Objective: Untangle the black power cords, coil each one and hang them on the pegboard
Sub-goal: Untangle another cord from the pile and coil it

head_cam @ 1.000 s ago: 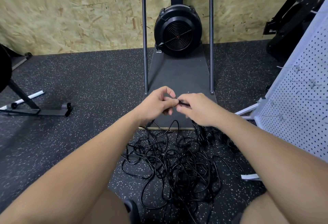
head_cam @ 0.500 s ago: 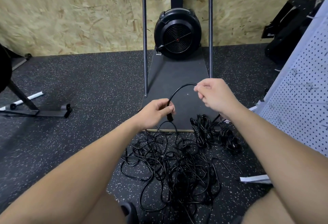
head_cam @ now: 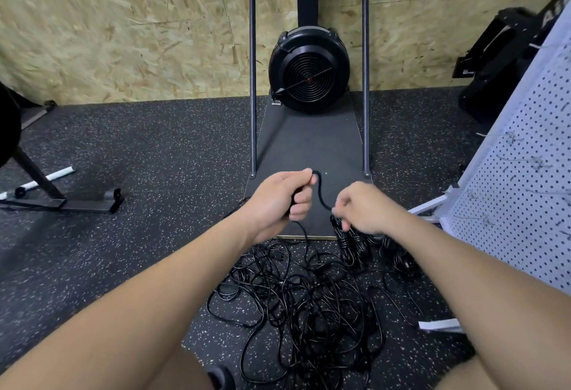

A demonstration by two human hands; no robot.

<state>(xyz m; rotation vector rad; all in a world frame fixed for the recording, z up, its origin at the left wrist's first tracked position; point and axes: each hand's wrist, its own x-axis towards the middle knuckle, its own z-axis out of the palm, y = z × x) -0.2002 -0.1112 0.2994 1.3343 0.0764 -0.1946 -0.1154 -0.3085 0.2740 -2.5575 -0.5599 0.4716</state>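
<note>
Head view: one cord (head_cam: 321, 193) is being coiled above the tangle (head_cam: 302, 303) on the floor, clenched in the left hand (head_cam: 278, 198) and pinched by the right hand (head_cam: 364, 204). Next loop probably needs slack pulled; pegboard (head_cam: 525, 192) isn't reached yet.

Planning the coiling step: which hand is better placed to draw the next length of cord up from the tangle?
Probably the right hand. It pinches the cord low, just above the tangled cords, so it can slide down for more. The left hand has its grip curled round the loop and looks better suited to holding it.
</note>
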